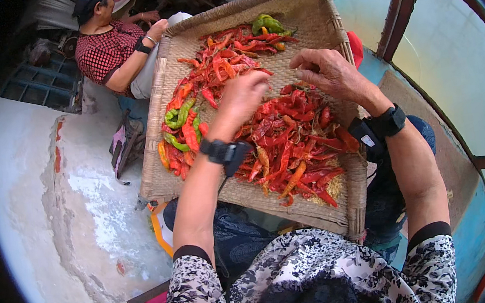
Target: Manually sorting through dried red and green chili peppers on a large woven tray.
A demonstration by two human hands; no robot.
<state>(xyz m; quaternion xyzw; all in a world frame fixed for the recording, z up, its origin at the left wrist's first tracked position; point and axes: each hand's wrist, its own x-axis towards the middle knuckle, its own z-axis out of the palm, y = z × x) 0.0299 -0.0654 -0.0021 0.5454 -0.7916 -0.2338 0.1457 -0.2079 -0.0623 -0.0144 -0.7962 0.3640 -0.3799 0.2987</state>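
Both hands work above a woven tray (306, 22) of dried red peppers. The left hand (248, 92) hovers between the far heap (222, 60) and the near heap (294, 140), its grip curled and blurred; whether it holds anything cannot be told. The right hand (328, 73), above the tray's right side, has its grip partly closed, fingers bent toward the thumb; its contents, if any, are hidden. Green peppers (181, 116) lie at the left, a larger green pepper (267, 25) at the far end, and pale seeds (335, 188) at the near right. A co-worker (107, 53) sits far left.
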